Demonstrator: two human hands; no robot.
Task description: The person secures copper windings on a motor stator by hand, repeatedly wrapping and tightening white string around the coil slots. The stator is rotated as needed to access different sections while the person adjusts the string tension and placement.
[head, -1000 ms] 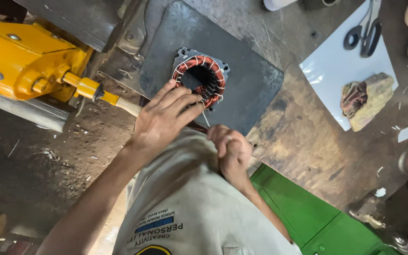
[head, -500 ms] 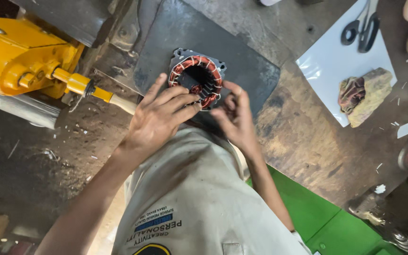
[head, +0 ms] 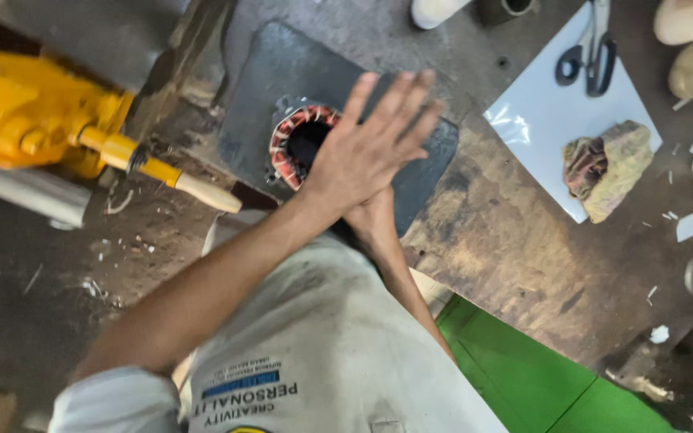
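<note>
The left hand point(head: 366, 156) is spread flat, fingers straight and apart, holding nothing, hovering over the right half of the stator point(head: 298, 144), whose copper windings show at its left side. The stator sits on a dark metal plate point(head: 282, 68) near the middle of the worn bench point(head: 507, 248). The right hand point(head: 372, 218) is tucked under the left wrist at the plate's near edge; how far it is closed or what it grips cannot be told. The plate has bare room above and to the right of the stator. To the left, a yellow press point(head: 26, 120) with a wooden-tipped handle point(head: 202, 192) points in toward the plate, close by. To the right lies a white sheet point(head: 547, 128) with scissors point(head: 591, 52) at its top and a rag point(head: 607, 164) on it, well apart from the hands. The bench's near edge runs diagonally past a green panel point(head: 523, 361).
</note>
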